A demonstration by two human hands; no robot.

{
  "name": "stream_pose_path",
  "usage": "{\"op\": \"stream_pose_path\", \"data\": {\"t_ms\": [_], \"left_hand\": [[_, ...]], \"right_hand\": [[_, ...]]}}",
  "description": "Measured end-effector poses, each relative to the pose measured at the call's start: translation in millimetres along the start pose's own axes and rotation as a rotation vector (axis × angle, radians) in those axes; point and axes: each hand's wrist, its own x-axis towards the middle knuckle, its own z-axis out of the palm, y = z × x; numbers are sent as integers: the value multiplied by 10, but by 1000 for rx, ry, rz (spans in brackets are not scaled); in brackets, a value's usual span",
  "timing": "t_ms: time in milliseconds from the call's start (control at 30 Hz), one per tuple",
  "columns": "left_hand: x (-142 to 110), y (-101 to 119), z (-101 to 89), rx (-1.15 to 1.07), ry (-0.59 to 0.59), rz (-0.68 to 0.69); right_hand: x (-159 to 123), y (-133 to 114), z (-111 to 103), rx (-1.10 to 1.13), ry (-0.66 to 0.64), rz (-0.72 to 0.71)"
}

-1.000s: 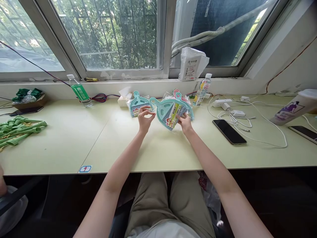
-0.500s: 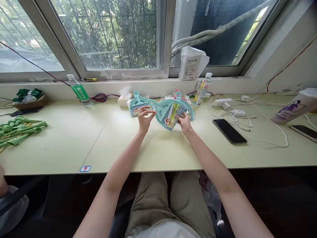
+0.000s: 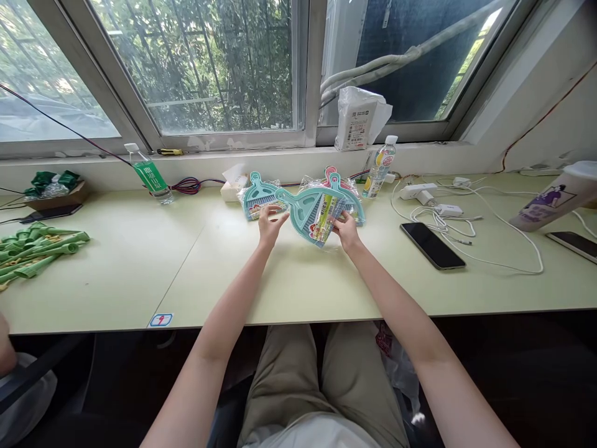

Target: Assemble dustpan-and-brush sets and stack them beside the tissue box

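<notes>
Right hand (image 3: 347, 232) pinching teal dustpan (image 3: 304, 211) | left hand (image 3: 270, 228) by dustpan's handle (image 3: 285, 197), grip I can't tell | phone (image 3: 433, 246) right of dustpan

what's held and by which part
The right hand grips the front teal dustpan by its wide end's right side; whether the left hand holds its handle is unclear.

Pink dustpan (image 3: 331, 170) mostly hidden behind turquoise dustpans (image 3: 303, 214); green bundle (image 3: 41, 249) cut off by left edge.

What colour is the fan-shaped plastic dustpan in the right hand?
The plastic dustpan is pale turquoise (head view).
</notes>
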Motion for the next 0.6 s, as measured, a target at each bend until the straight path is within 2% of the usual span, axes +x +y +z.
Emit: {"op": "stream_pose_path", "data": {"t_ms": [33,100,167,233,500,600], "left_hand": [[4,-16,2,-35,-46,-75],[5,-50,8,-85,-210,-205],[-3,-87,15,-92,-369,-276],[-10,-119,24,-92,-410,-300],[54,-141,-2,-180,-212,-301],[137,-180,-110,-167,-17,-338]], "right_hand": [[0,4,0,-5,-6,0],[3,12,-2,-16,-18,4],[10,19,-6,-32,-22,11],[17,20,-8,-44,-17,20],[16,-34,15,-76,-61,4],[38,-58,-26,-73,-47,-8]]}}
